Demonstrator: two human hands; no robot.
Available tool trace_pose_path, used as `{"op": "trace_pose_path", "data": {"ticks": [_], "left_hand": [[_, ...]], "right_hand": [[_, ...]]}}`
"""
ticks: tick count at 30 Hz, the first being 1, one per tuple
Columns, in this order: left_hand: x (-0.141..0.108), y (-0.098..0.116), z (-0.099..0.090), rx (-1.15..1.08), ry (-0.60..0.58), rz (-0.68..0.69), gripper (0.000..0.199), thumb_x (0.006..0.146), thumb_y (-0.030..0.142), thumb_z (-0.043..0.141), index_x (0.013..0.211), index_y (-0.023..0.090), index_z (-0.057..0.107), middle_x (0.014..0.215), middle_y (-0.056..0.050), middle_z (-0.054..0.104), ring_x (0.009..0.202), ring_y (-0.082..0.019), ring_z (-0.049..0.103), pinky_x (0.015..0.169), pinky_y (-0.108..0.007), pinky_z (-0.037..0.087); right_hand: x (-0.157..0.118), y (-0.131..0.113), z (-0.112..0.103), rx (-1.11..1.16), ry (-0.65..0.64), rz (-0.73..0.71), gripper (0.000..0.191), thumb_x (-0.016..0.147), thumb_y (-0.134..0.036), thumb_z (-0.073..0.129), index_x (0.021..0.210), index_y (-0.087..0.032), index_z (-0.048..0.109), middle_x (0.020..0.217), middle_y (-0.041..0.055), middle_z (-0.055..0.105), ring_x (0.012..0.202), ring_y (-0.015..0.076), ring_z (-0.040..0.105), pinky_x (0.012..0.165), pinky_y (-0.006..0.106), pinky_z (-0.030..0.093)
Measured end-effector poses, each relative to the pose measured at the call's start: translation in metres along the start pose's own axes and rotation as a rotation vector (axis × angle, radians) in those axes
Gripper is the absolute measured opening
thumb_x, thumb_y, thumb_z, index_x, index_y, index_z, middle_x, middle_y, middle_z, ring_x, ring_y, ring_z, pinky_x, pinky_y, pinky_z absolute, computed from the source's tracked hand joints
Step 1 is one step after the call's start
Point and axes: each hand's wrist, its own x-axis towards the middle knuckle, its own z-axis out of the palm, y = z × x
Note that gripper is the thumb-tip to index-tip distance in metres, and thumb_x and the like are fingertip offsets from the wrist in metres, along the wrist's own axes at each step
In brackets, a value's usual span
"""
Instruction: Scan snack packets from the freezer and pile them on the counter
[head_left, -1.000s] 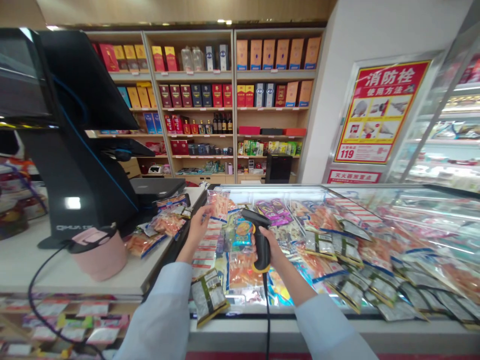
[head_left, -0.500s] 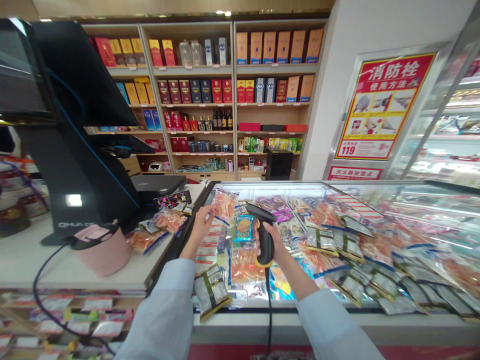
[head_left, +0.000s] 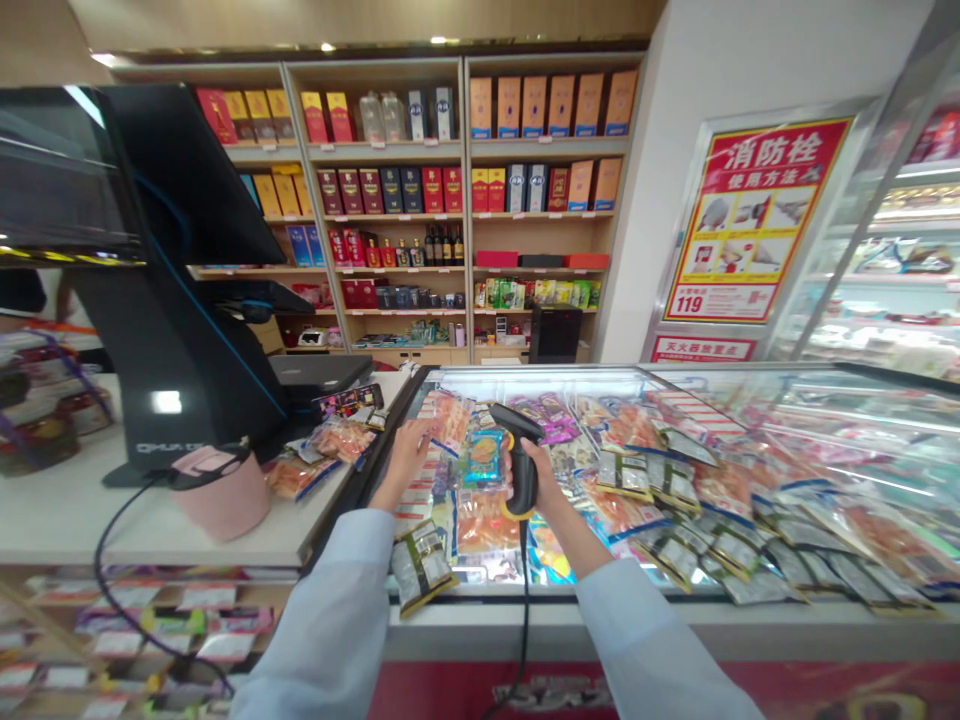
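My right hand [head_left: 541,472] is wrapped around the grip of a black and yellow barcode scanner [head_left: 523,480], whose head points up and left. Its cable hangs down over the front of the glass-topped case. My left hand [head_left: 409,455] is over the left side of the glass, fingers stretched toward a clear snack packet [head_left: 452,415]; I cannot tell whether they touch it. Between the hands lies a blue snack packet [head_left: 482,457]. Below it is another clear packet with orange contents [head_left: 484,522]. A silver and green packet [head_left: 422,568] rests at the front left.
Many packets [head_left: 679,485] are heaped on the case to the right. At left, a counter [head_left: 300,530] holds a checkout terminal [head_left: 142,340], a pink container [head_left: 221,495] and more snack packets [head_left: 341,440]. Shelves of boxes [head_left: 401,190] stand behind.
My left hand's fingers have straightened from a curl and reach toward the clear packet. The scanner stays in my right hand, almost unmoved. The view has tilted up slightly.
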Motion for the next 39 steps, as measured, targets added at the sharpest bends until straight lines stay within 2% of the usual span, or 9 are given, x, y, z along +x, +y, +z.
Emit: {"op": "trace_pose_path", "data": {"ticks": [4, 8, 11, 14, 20, 26, 29, 33, 39], "left_hand": [[0.003, 0.01, -0.014, 0.0, 0.023, 0.029, 0.029, 0.088, 0.02, 0.041, 0.103, 0.018, 0.066, 0.105, -0.008, 0.068, 0.102, -0.023, 0.061, 0.093, -0.041, 0.047], [0.029, 0.034, -0.032, -0.025, 0.009, 0.112, 0.028, 0.087, 0.021, 0.041, 0.102, 0.02, 0.065, 0.104, -0.008, 0.068, 0.101, -0.022, 0.061, 0.094, -0.04, 0.047], [0.057, 0.075, -0.035, -0.056, 0.019, 0.195, 0.028, 0.088, 0.023, 0.041, 0.105, 0.02, 0.063, 0.109, -0.008, 0.067, 0.105, -0.022, 0.06, 0.096, -0.039, 0.046], [0.079, 0.133, -0.024, -0.079, 0.061, 0.277, 0.029, 0.089, 0.023, 0.041, 0.108, 0.019, 0.062, 0.11, -0.009, 0.066, 0.106, -0.022, 0.059, 0.095, -0.037, 0.047], [0.097, 0.248, 0.028, -0.263, 0.043, 0.425, 0.026, 0.089, 0.019, 0.042, 0.107, 0.019, 0.061, 0.108, -0.008, 0.065, 0.106, -0.021, 0.059, 0.094, -0.036, 0.046], [0.1, 0.32, 0.102, -0.442, -0.03, 0.446, 0.029, 0.088, 0.017, 0.042, 0.112, 0.019, 0.058, 0.109, -0.008, 0.064, 0.101, -0.019, 0.059, 0.094, -0.036, 0.046], [0.095, 0.343, 0.138, -0.404, -0.119, 0.345, 0.038, 0.089, 0.016, 0.042, 0.125, 0.021, 0.052, 0.108, -0.008, 0.063, 0.101, -0.02, 0.06, 0.094, -0.036, 0.046], [0.081, 0.359, 0.175, -0.084, -0.227, 0.175, 0.039, 0.092, 0.034, 0.046, 0.129, 0.024, 0.054, 0.122, -0.014, 0.054, 0.111, -0.028, 0.056, 0.096, -0.045, 0.044], [0.074, 0.36, 0.199, 0.032, -0.294, 0.213, 0.044, 0.095, 0.047, 0.036, 0.132, 0.03, 0.054, 0.142, -0.011, 0.046, 0.126, -0.032, 0.047, 0.105, -0.051, 0.035]], "right_hand": [[-0.006, -0.017, 0.005, 0.009, 0.084, -0.113, 0.042, 0.067, -0.054, 0.073, 0.08, -0.016, 0.063, 0.054, -0.0018, 0.06, 0.037, 0.0111, 0.052, 0.033, 0.021, 0.045], [-0.02, -0.06, 0.004, 0.02, 0.101, -0.174, 0.037, 0.068, -0.052, 0.072, 0.077, -0.017, 0.062, 0.055, -0.0015, 0.061, 0.038, 0.0111, 0.053, 0.034, 0.02, 0.044], [-0.037, -0.105, -0.005, 0.02, 0.11, -0.253, 0.036, 0.07, -0.051, 0.071, 0.08, -0.018, 0.064, 0.056, -0.0024, 0.06, 0.04, 0.0102, 0.053, 0.036, 0.02, 0.045], [-0.06, -0.151, -0.025, -0.013, 0.133, -0.365, 0.036, 0.071, -0.052, 0.069, 0.082, -0.018, 0.063, 0.055, -0.0031, 0.058, 0.041, 0.0096, 0.052, 0.035, 0.019, 0.043], [-0.116, -0.22, -0.086, -0.056, 0.286, -0.441, 0.036, 0.074, -0.052, 0.066, 0.087, -0.019, 0.062, 0.057, -0.0035, 0.059, 0.042, 0.0106, 0.053, 0.037, 0.02, 0.045], [-0.161, -0.247, -0.145, -0.067, 0.43, -0.448, 0.037, 0.069, -0.052, 0.07, 0.083, -0.02, 0.061, 0.054, -0.005, 0.057, 0.039, 0.0105, 0.052, 0.036, 0.021, 0.044], [-0.172, -0.247, -0.172, -0.07, 0.531, -0.475, 0.037, 0.067, -0.052, 0.073, 0.08, -0.019, 0.06, 0.054, -0.0043, 0.058, 0.039, 0.0098, 0.052, 0.035, 0.02, 0.043], [-0.179, -0.236, -0.202, -0.042, 0.64, -0.462, 0.037, 0.066, -0.052, 0.073, 0.073, -0.02, 0.057, 0.052, -0.0033, 0.058, 0.039, 0.0119, 0.053, 0.033, 0.021, 0.041], [-0.178, -0.213, -0.225, 0.031, 0.62, -0.416, 0.036, 0.064, -0.049, 0.075, 0.072, -0.02, 0.055, 0.054, -0.0026, 0.059, 0.042, 0.0127, 0.054, 0.037, 0.023, 0.045]]}}
